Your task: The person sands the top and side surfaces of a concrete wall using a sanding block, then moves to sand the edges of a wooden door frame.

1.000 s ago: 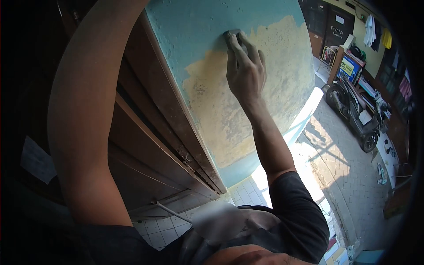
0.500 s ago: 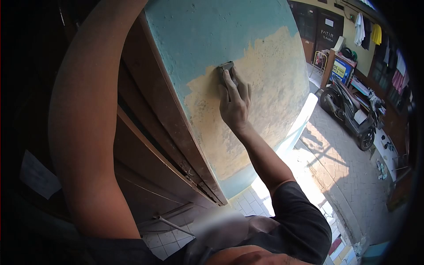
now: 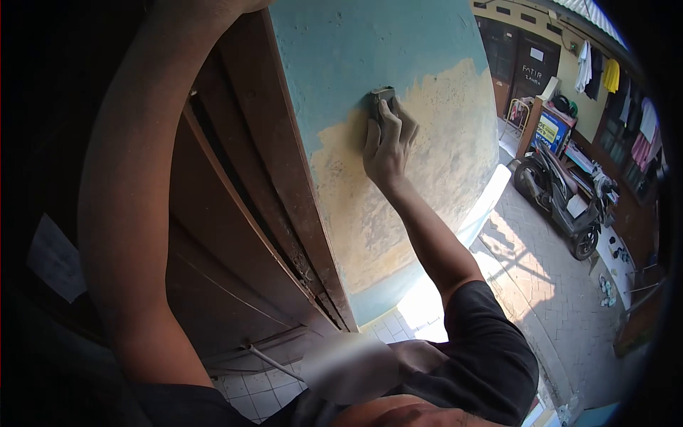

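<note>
My right hand [image 3: 390,142] is wrapped round a small dark sanding block [image 3: 382,99] and presses it against the wall. The block sits at the border between blue-green paint [image 3: 356,43] and a rough beige patch [image 3: 370,228]. Dust coats my fingers. My left arm is raised along the left side, beside the brown wooden door frame [image 3: 284,142]. Only the base of my left hand [image 3: 245,6] shows at the top edge; its fingers are out of sight.
A brown door [image 3: 213,263] stands left of the wall. White floor tiles [image 3: 260,391] lie below. On the right, a motorbike [image 3: 558,192] is parked on the paved lane [image 3: 526,285], near hanging laundry [image 3: 610,75] and sandals [image 3: 607,290].
My right hand has slid the sanding block a little upward on the wall. The view has shifted slightly, and the base of my left hand now shows at the top.
</note>
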`<act>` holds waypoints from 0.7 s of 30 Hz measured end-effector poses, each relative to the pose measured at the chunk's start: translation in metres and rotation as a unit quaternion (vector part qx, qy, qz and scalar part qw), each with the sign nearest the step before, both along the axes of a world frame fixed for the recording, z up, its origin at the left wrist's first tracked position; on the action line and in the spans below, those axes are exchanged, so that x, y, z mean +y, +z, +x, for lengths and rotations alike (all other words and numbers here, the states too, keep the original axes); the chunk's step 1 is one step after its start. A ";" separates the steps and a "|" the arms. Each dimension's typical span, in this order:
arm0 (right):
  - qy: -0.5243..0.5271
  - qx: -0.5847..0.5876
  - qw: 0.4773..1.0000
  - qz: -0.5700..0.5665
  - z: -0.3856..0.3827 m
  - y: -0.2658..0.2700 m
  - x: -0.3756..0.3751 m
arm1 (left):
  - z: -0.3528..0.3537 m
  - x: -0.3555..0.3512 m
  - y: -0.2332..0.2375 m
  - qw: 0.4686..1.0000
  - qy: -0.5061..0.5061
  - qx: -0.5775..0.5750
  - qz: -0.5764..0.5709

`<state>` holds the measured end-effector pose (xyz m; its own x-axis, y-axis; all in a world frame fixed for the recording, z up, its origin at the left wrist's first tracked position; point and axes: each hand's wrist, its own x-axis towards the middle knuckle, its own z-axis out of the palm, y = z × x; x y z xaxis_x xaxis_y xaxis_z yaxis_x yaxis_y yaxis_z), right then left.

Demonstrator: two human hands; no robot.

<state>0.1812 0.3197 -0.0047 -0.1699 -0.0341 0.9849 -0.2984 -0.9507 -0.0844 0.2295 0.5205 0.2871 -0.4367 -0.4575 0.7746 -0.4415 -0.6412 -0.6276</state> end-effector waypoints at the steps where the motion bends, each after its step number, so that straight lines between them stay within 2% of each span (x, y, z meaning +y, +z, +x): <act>1: 0.012 -0.013 1.000 -0.002 0.005 0.006 -0.005 | 0.003 -0.003 -0.001 0.999 0.019 0.027 -0.036; 2: 0.023 -0.025 0.999 -0.001 0.012 0.016 -0.012 | 0.006 -0.004 -0.001 0.997 0.029 0.040 -0.054; 3: 0.032 -0.034 0.999 -0.026 0.014 0.054 -0.012 | 0.007 -0.005 -0.003 0.995 0.039 0.053 -0.071; 4: 0.041 -0.045 0.997 -0.051 0.015 0.107 -0.012 | 0.005 -0.004 -0.004 0.997 -0.020 0.057 -0.055; 6: -0.028 -0.066 0.994 -0.077 0.018 0.200 -0.017 | 0.011 -0.006 0.001 0.994 -0.076 0.060 -0.046; 8: 0.090 -0.110 0.989 -0.025 0.013 0.250 0.001 | 0.027 -0.017 0.007 0.995 -0.068 0.000 -0.078; 9: 0.091 -0.106 0.990 -0.024 0.014 0.240 -0.003 | 0.031 -0.020 0.008 0.995 -0.067 0.005 -0.078; 11: -0.008 -0.024 0.995 -0.095 0.015 0.188 -0.014 | 0.035 -0.021 0.007 0.989 -0.127 -0.012 -0.082; 12: 0.049 -0.078 0.994 -0.054 0.020 0.147 0.004 | 0.035 -0.019 0.009 0.988 -0.126 -0.011 -0.085; 15: 0.056 -0.012 0.998 -0.033 0.018 0.010 0.013 | 0.027 -0.016 0.003 0.991 -0.108 0.009 -0.072; 16: 0.073 0.008 0.997 -0.014 0.013 0.007 0.020 | 0.022 -0.016 0.003 0.991 -0.105 0.013 -0.080; 17: 0.080 0.000 0.996 -0.028 0.015 0.019 0.016 | 0.019 -0.015 0.002 0.991 -0.100 0.018 -0.082; 19: 0.088 -0.042 0.993 -0.068 0.019 0.113 0.022 | 0.020 -0.015 0.002 0.989 -0.123 0.015 -0.075; 20: -0.011 -0.070 0.985 -0.156 0.026 0.172 0.008 | 0.022 -0.015 0.003 0.987 -0.145 0.011 -0.075; 21: 0.067 -0.072 0.986 -0.137 0.024 0.223 0.019 | 0.029 -0.019 0.011 0.986 -0.145 0.005 -0.076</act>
<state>0.2056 0.3389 0.2188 -0.3205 0.1979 0.9264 -0.1729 -0.9737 0.1482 0.2582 0.5016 0.2977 -0.5239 -0.1924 0.8298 -0.6267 -0.5727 -0.5285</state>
